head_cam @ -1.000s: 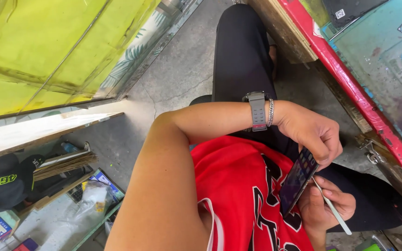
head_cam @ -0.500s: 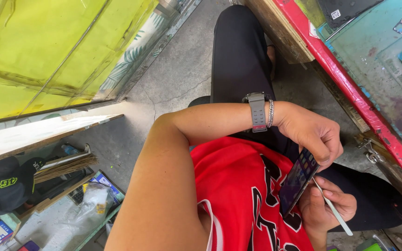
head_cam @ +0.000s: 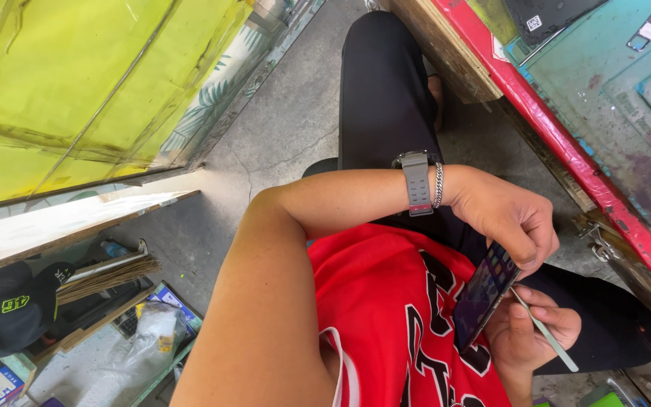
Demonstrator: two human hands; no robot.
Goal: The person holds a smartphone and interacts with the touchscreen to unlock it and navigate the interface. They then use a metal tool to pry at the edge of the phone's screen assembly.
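1. Looking down at our lap, we had our left hand (head_cam: 510, 218) reaching across our body, fingers curled around the top edge of a phone (head_cam: 484, 294). So that hand was closed on the phone, gripping it from above.
2. The phone stood tilted on edge between our two hands, its screen lit and facing left, right over our red shirt (head_cam: 386, 301) and black pants (head_cam: 386, 98).
3. Our right hand (head_cam: 525, 332) cupped the phone's lower end from below. A thin pale tool (head_cam: 544, 332), kind of like a flat stick, lay across its fingers, and its top end reached up to the phone's edge. How tightly the fingers pinched it, we couldn't quite tell.
4. On our left wrist we wore a grey watch (head_cam: 417, 181) with a silver chain bracelet (head_cam: 438, 185) just beside it.
5. To the right sat a workbench (head_cam: 566, 143) with a red edge and a worn teal top.
6. On the left, well apart from the hands, there was a black cap (head_cam: 1, 313), plus some clutter by a yellow sheet (head_cam: 54, 83).
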